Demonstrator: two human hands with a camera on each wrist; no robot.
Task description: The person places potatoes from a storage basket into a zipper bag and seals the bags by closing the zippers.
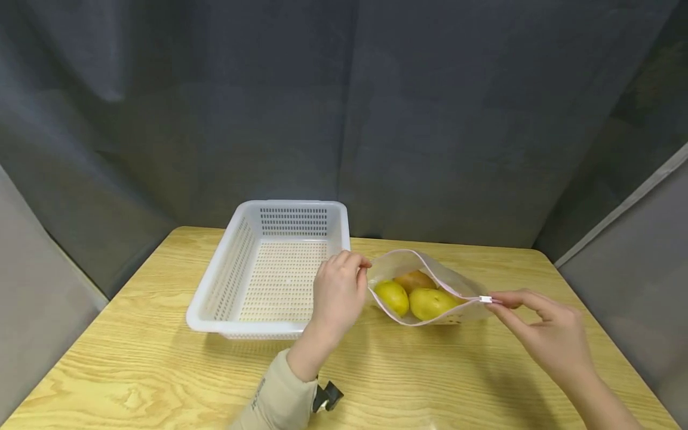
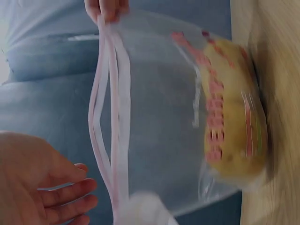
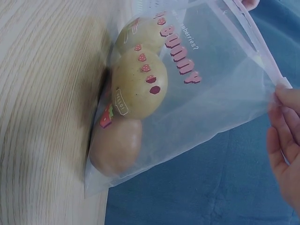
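Note:
A clear zipper bag (image 1: 398, 318) with a pink-edged mouth and red lettering (image 3: 180, 58) stands on the table, its mouth parted. Inside lie two yellow rounded pieces of produce (image 1: 430, 303) and a browner one (image 3: 115, 147); their kind is unclear. My right hand (image 1: 548, 331) pinches the bag's right corner beside the white slider (image 1: 485, 300), between thumb and fingers. At the mouth's other end is my left hand (image 1: 341, 292), its fingers loosely bent. The left wrist view shows these fingertips (image 2: 84, 187) just beside the rim, with nothing between them; contact is unclear.
A white perforated plastic basket (image 1: 215, 325) stands left of the bag, close behind my left hand. The wooden table (image 1: 134, 370) ends at a dark curtain (image 1: 269, 119) at the back. Grey panels (image 1: 639, 257) flank both sides.

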